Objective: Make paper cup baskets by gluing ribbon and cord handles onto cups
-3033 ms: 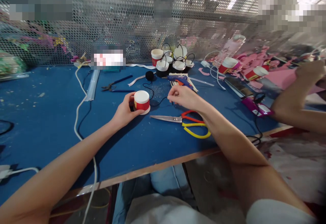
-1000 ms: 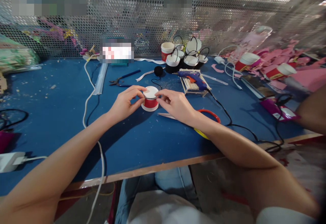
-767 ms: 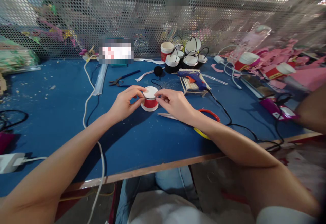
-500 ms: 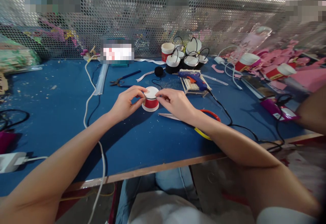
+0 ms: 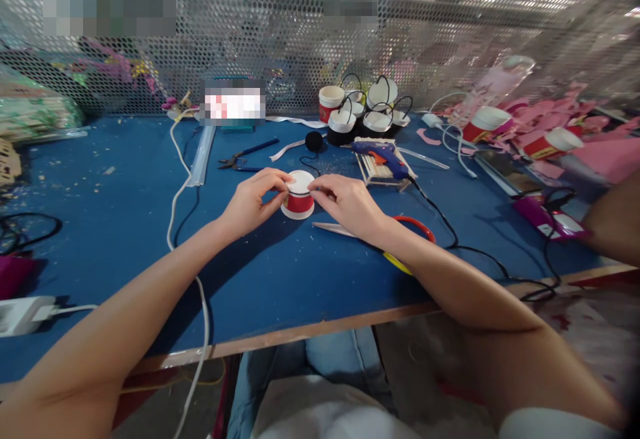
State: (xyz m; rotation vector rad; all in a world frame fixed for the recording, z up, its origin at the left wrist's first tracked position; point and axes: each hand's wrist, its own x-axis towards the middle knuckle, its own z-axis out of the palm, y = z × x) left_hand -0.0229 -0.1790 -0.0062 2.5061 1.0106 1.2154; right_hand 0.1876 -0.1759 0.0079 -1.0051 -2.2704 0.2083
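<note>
The cup stands between left hand and right hand

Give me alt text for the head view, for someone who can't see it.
A person's left hand and right hand pinch a thin black cord against a red-and-white cup on a blue table. Partly hidden scissors lie nearby; pliers, a glue gun and other cups are farther back.

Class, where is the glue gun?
In the head view, the blue glue gun lies right of centre on a small slatted rack, beyond the right hand, in front of the clustered cups.
</note>
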